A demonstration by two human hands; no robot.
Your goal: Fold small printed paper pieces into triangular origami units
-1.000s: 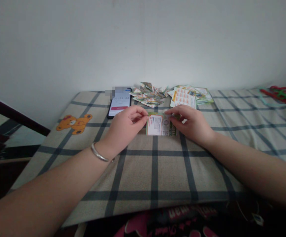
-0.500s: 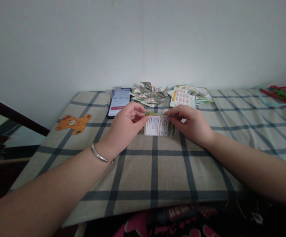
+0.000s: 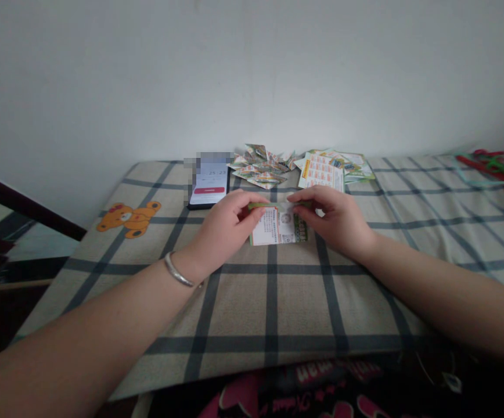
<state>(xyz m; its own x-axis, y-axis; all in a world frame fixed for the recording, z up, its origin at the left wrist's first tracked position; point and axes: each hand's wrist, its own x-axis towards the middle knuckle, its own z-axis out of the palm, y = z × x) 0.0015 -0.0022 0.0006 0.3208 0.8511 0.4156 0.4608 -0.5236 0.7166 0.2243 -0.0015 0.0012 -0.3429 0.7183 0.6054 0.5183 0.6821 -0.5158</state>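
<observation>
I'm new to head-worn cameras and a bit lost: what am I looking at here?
There's no machine, just a person's bare hands, seen from a camera on their own head, looking forward and down. The left hand and right hand pinch a printed paper near its upper edge. Beyond it, on the checked cloth, lie a smartphone, a heap of folded papers and a pile of flat printed sheets. A flat orange teddy bear lies to the left.

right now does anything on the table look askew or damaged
Nothing looks spilled or plainly damaged. The loose sheets behind the right hand lie askew, overlapping at different angles, and the red and green tangle at the far right looks messy, though I cannot tell what it is.
</observation>
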